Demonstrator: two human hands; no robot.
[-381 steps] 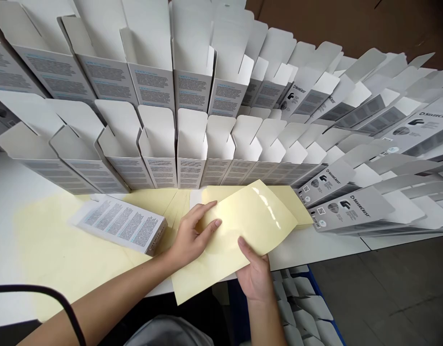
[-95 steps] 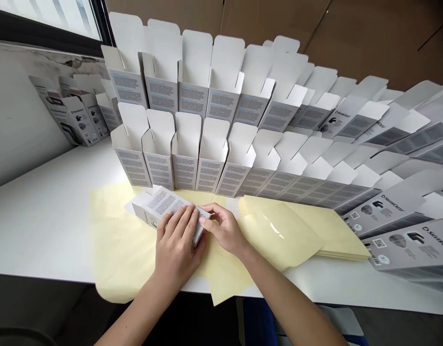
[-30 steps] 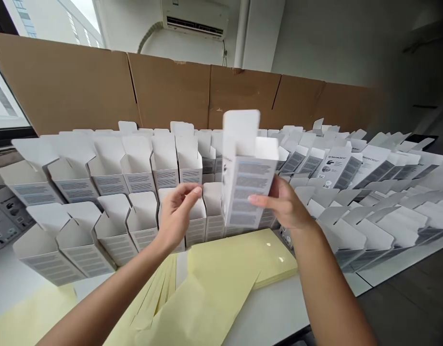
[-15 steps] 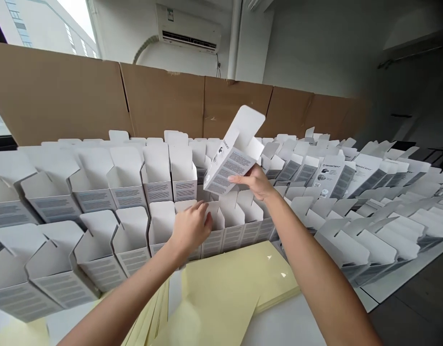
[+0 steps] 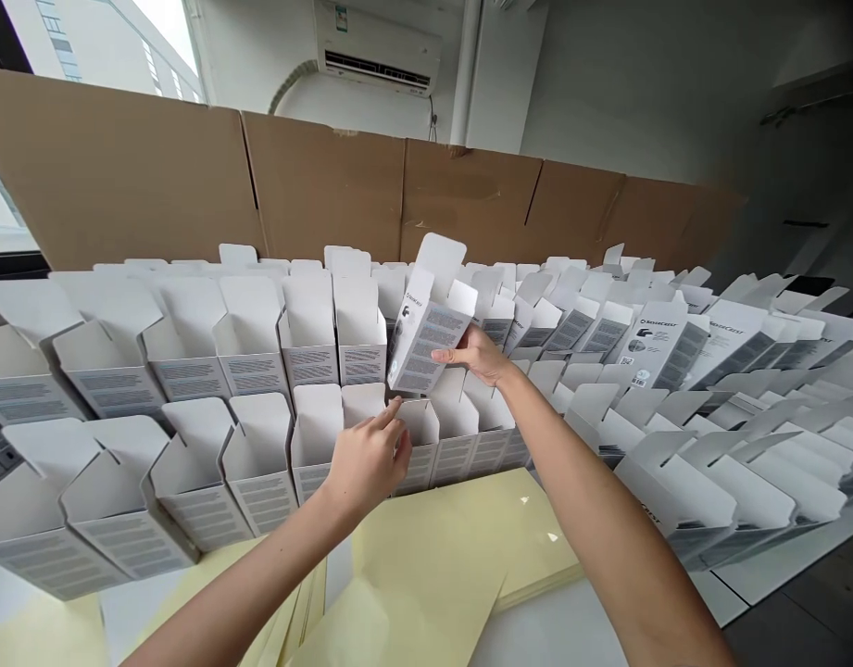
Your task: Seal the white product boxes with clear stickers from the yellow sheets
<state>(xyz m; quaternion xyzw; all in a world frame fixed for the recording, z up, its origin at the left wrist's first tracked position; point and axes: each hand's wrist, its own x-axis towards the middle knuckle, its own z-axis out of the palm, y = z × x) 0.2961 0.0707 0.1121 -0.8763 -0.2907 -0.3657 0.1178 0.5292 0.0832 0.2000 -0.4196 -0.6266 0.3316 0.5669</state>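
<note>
My right hand (image 5: 480, 357) is closed on an open-topped white cardboard box (image 5: 430, 338), thumb across its printed side. The box tilts over the gap between the rows, its lid flap (image 5: 440, 259) standing up. My left hand (image 5: 370, 454) is at the front row with its index finger stretched out and the others bent. Its fingertips are at the top of a front-row box (image 5: 419, 431); whether they press on it I cannot tell. Another front-row box (image 5: 319, 426) stands just left of that hand.
Several rows of open white boxes (image 5: 224, 472) fill the table, continuing to the right. Yellow sheets (image 5: 426, 547) lie in front of them on the white tabletop (image 5: 551, 621). Tall brown cardboard panels (image 5: 321, 195) stand behind the rows.
The box in my right hand has come down and left into the gap behind the front row, and is more upright. My left hand remains at the front row.
</note>
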